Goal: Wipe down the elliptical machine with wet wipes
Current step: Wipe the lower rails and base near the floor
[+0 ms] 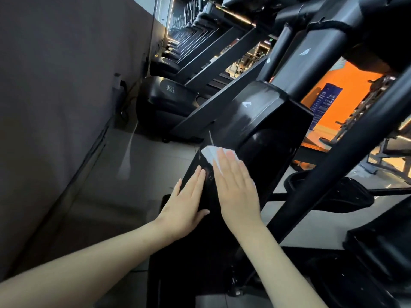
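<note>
**Wet wipe**. White, thin and crumpled. It is pressed flat beneath the right grip, with its edge showing past the fingertips and along the little-finger side. It is judged light, soft and limp, and likely to bunch or slip out if pressed unevenly. It is best held down across its middle with the whole palm, or pinched at a folded edge.

**Right grip.** Fingers are laid straight and close together, palm down on the wipe. Nothing is pinched.

**Left grip**. It is spread flat just beside the right grip, resting on the same black surface. Nothing is held.

**Elliptical machine**. A glossy black cover lies under both grips and rises beyond the fingertips to a rounded housing and slanted posts. It is judged stiff, heavy and fixed in place. The smooth finish is probably slick once wetted.

**Pedal**. Set out to the right of the right grip.

**Floor** and **wall**. Both are found to the left of the left grip.

**Treadmills**. Ranged in a row well beyond the fingertips.
</note>
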